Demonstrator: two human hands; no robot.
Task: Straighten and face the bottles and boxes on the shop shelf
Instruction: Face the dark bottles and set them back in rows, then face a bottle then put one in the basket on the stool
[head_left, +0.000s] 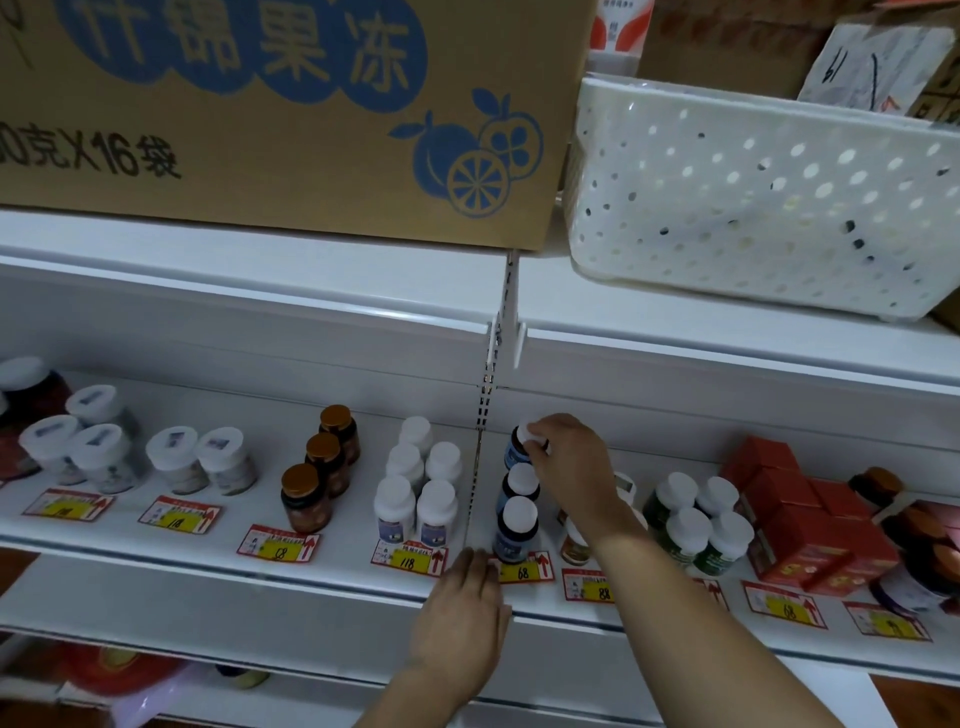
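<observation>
- Nearest us, our left hand (462, 603) lies flat with fingers straight and together on the front lip of the shelf (311, 566), touching the price tags (522, 571) just before the front dark bottle (514, 530). It holds nothing; we judge it is there to steady us and mark the front line.
- That front bottle heads a single file of three dark, white-capped bottles running back beside the shelf divider (485, 415); the middle bottle (519, 486) stands close behind it.
- Farther in, our right hand (563, 457) reaches over the row and its fingertips pinch the white cap of the rear bottle (519, 447), likely to turn its label forward and draw it in line.
- To the right, the red boxes (800, 514) sit stacked and somewhat askew, seemingly still to be faced.
- Farthest, the upper shelf carries a cardboard carton (291, 114) and a white basket (769, 208).
</observation>
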